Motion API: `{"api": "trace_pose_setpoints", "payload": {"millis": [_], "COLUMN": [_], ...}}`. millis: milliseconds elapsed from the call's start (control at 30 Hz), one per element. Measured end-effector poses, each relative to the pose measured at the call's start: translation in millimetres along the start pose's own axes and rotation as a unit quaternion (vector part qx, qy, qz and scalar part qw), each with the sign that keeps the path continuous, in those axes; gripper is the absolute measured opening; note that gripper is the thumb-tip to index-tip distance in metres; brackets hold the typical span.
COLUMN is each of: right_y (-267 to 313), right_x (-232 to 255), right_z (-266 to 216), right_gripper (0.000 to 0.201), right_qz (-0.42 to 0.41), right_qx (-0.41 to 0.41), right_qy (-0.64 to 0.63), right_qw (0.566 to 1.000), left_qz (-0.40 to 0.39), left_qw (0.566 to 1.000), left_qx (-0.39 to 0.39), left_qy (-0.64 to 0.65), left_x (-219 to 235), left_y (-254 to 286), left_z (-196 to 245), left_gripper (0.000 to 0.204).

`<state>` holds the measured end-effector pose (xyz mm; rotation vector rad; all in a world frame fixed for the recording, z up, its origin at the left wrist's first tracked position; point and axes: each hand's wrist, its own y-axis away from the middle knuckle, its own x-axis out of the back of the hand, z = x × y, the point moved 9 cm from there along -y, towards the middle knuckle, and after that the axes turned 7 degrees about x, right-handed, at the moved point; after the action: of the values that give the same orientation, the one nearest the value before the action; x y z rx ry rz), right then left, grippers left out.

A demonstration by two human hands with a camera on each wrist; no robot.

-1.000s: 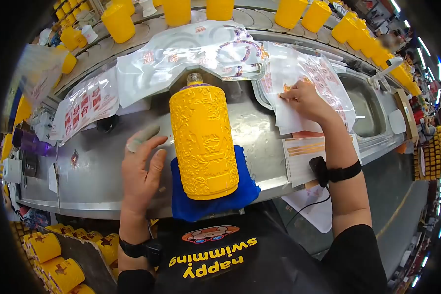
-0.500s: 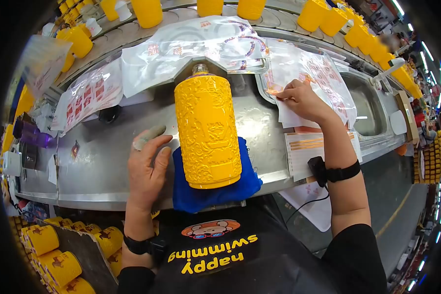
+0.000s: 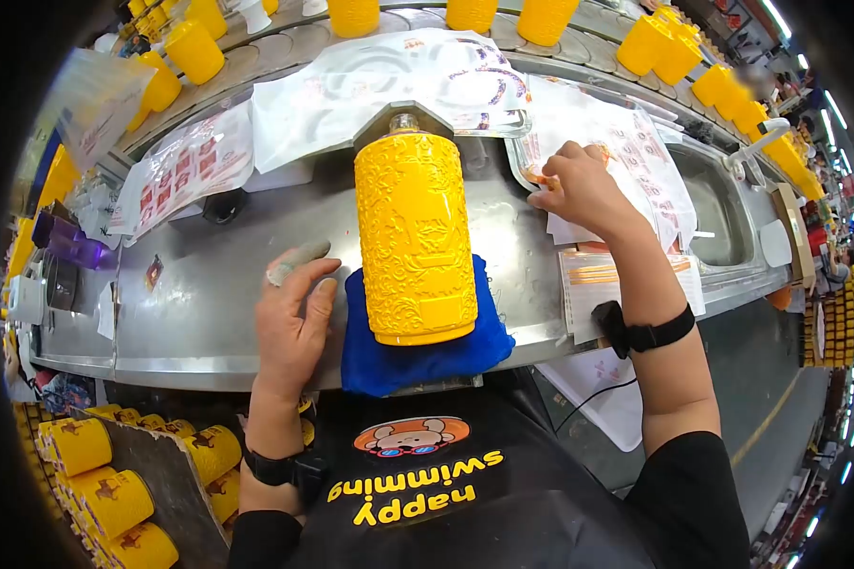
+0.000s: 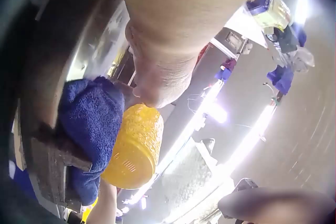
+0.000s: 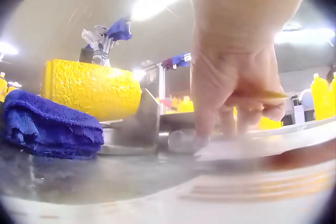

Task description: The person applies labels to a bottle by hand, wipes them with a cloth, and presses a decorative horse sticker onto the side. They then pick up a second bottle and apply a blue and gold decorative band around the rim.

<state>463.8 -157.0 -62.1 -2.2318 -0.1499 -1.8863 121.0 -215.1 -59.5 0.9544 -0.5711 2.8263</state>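
Note:
A yellow embossed bottle lies with its clear neck in a notched metal rest and its base over a folded blue towel. My left hand hovers just left of the bottle, fingers loosely bent, a pale cover on one finger. Over the printed sticker sheets at the right, my right hand bends its fingers down and pinches a small orange-gold sticker, partly hidden by the fingers.
More printed sheets lie at the left and behind the bottle. A belt at the back carries several yellow bottles. At the right is a sink; yellow bottles are stacked low at the left.
The right hand has shifted slightly, its fingers drawn more upright over the sheets. Bottles on the back belt have moved right. The whole view has shifted a little; the left hand stays beside the bottle.

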Motion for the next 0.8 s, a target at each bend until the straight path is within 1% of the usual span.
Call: {"api": "trace_pose_setpoints", "payload": {"millis": [67, 167, 367, 400, 467, 500, 533, 567, 600, 667, 700, 733, 800], "right_y": [-6.8, -13.1, -10.0, -6.6, 0.1, 7.8, 12.6, 17.2, 21.2, 26.9, 31.2, 35.8, 43.4], "right_x": [-10.5, -9.9, 1.4, 6.5, 18.2, 14.5, 17.8, 19.6, 21.8, 38.1, 43.6, 47.4, 57.8], "right_z": [-0.7, -8.0, -2.4, 3.8, 9.8, 8.1, -1.3, -11.7, -24.0, -64.8, -80.5, -92.3, -117.0], "right_gripper": [0.015, 0.013, 0.014, 0.012, 0.013, 0.017, 0.017, 0.017, 0.018, 0.023, 0.022, 0.022, 0.025], "right_qz": [-0.046, -0.038, 0.001, 0.025, 0.075, -0.021, -0.002, 0.016, 0.031, 0.029, 0.024, 0.029, 0.021], "right_qx": [-0.018, 0.019, 0.019, -0.006, -0.047, -0.176, -0.177, -0.173, -0.165, -0.097, -0.067, -0.057, -0.020], "right_qy": [0.026, 0.032, 0.023, -0.057, -0.212, -0.328, -0.426, -0.520, -0.609, -0.701, -0.731, -0.767, -0.801], "right_qw": [0.998, 0.999, 1.000, 0.998, 0.973, 0.928, 0.887, 0.836, 0.775, 0.706, 0.679, 0.638, 0.598], "left_qz": [0.000, 0.006, 0.019, 0.021, 0.031, 0.040, 0.059, 0.080, 0.101, 0.071, 0.066, 0.058, 0.113], "left_qw": [1.000, 1.000, 1.000, 1.000, 0.998, 0.997, 0.996, 0.991, 0.982, 0.968, 0.969, 0.971, 0.953], "left_qx": [-0.004, -0.005, 0.011, 0.014, 0.007, 0.004, -0.050, -0.103, -0.157, -0.227, -0.222, -0.216, -0.257], "left_qy": [-0.003, 0.000, 0.014, 0.019, 0.050, 0.065, 0.047, 0.026, 0.003, -0.078, -0.084, -0.088, -0.113], "left_x": [-1.5, 0.8, 8.5, 9.4, 18.4, 25.5, 32.4, 37.6, 41.4, 25.6, 13.3, 0.5, -8.8], "left_y": [1.9, 3.4, 8.9, 8.3, 2.5, -1.4, -5.6, -10.4, -13.0, -18.0, -22.1, -26.4, -31.2], "left_z": [0.6, 2.1, -0.4, -0.4, 6.9, 13.0, 32.3, 56.7, 81.2, 125.6, 135.2, 142.1, 159.7], "left_gripper": [0.023, 0.022, 0.021, 0.021, 0.021, 0.021, 0.021, 0.022, 0.023, 0.035, 0.042, 0.051, 0.059]}}
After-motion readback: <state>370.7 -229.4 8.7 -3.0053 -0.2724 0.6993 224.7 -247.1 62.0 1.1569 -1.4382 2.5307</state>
